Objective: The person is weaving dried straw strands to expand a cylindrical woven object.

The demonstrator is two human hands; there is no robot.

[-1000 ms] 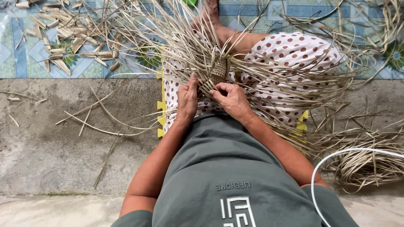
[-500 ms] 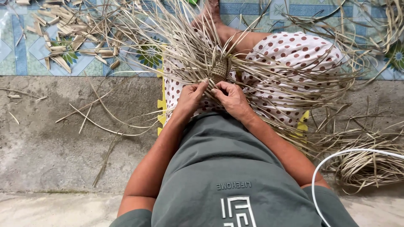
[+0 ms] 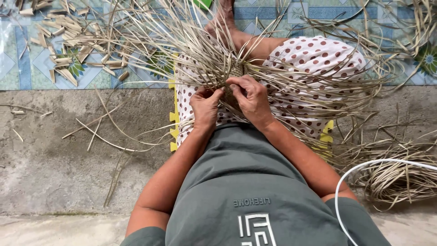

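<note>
Both hands curled tight: left hand (image 3: 205, 107) pinching straw strands (image 3: 291, 86); right hand (image 3: 249, 98) gripping woven piece (image 3: 236, 70).

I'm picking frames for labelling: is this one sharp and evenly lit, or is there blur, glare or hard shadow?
Head view: soft, even daylight, no glare or hard shadows; left hand, right hand and straw strips look sharp; lines bend slightly towards the frame edges.

**Weaving in the lap, trimmings across the floor**

A woven piece (image 3: 236, 70) rests on the person's lap, strands fanning outward. The left hand (image 3: 205, 107) and right hand (image 3: 250, 98) meet on it. Cut scraps (image 3: 68, 50) lie far left; a strand bundle (image 3: 396, 175) lies right.
</note>
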